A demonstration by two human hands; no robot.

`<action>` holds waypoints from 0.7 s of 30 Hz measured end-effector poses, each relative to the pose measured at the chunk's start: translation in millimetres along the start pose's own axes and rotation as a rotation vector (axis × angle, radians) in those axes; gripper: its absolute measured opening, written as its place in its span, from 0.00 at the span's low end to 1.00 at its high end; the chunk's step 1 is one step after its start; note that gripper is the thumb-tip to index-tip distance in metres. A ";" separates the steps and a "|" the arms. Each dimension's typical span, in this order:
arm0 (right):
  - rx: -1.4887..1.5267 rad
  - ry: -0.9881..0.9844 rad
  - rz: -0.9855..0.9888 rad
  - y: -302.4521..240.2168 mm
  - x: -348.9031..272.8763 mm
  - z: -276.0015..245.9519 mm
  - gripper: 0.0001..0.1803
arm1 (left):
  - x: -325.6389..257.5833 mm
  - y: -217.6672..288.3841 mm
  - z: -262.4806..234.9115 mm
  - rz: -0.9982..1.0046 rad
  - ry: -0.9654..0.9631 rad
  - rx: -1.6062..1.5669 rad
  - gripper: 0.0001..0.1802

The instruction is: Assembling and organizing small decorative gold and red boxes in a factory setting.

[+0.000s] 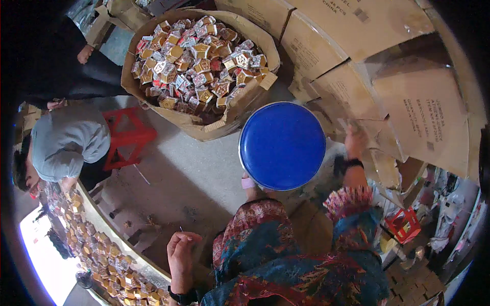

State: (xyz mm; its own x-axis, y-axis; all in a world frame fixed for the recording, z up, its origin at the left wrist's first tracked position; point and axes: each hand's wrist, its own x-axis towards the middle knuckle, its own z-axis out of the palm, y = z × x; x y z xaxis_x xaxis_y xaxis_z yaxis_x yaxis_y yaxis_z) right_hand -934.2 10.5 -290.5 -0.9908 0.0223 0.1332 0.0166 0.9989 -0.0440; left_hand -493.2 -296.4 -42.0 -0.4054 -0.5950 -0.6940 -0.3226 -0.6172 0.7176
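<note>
My left hand (182,252), with a black band at the wrist, is at the lower middle beside the long table's edge. Its fingers are curled together, and a thin tip shows above them; what it is I cannot make out. Over on the right, my right hand (356,141) reaches forward beside the cardboard boxes. Motion blurs its fingers, so whether it holds anything is unclear. Between my hands and farther forward stands a round, blue-topped object (282,146), like a drum or stool; its lower part is hidden. My patterned clothing fills the lower edge.
A big open carton (224,130) holds many small wrapped gold-brown pieces. Similar pieces (97,245) cover the long table at left. A person in grey (71,137) bends there, by a red stool (130,135). Another in dark clothes (66,66) stands behind. Stacked boxes (423,109) line the right.
</note>
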 end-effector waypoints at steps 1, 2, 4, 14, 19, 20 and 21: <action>-0.024 0.033 0.011 52.4 22.0 29.2 0.29 | 5.8 -4.0 8.2 -0.046 -0.024 -0.043 0.07; 0.054 0.023 -0.163 13.1 16.8 10.8 0.30 | 1.0 -9.2 6.3 -0.047 0.015 -0.050 0.07; 0.302 0.016 -0.040 -42.2 -1.6 8.8 0.34 | 5.1 -16.8 17.0 -0.123 -0.066 -0.102 0.07; 0.830 -0.685 -1.529 -185.9 -263.8 -49.8 0.35 | -7.7 -11.9 45.3 -0.024 -0.005 0.003 0.06; 0.058 -0.185 -0.626 -41.4 -141.7 -45.4 0.38 | -19.1 -22.0 36.2 -0.009 0.086 0.028 0.07; 0.221 -0.353 -0.010 -4.3 -112.2 -39.6 0.38 | -17.3 -19.7 42.5 -0.036 0.077 0.089 0.07; 0.325 -0.260 0.196 85.0 -100.1 28.4 0.40 | -20.0 -23.2 46.3 -0.034 0.086 0.073 0.07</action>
State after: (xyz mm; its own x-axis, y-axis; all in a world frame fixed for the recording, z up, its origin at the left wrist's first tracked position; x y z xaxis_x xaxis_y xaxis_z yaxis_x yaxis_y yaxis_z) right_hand -837.4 92.0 -335.7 -0.9747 0.1570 -0.1592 0.2051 0.9110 -0.3577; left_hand -517.1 -246.3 -42.0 -0.3194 -0.6185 -0.7179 -0.3971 -0.6005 0.6941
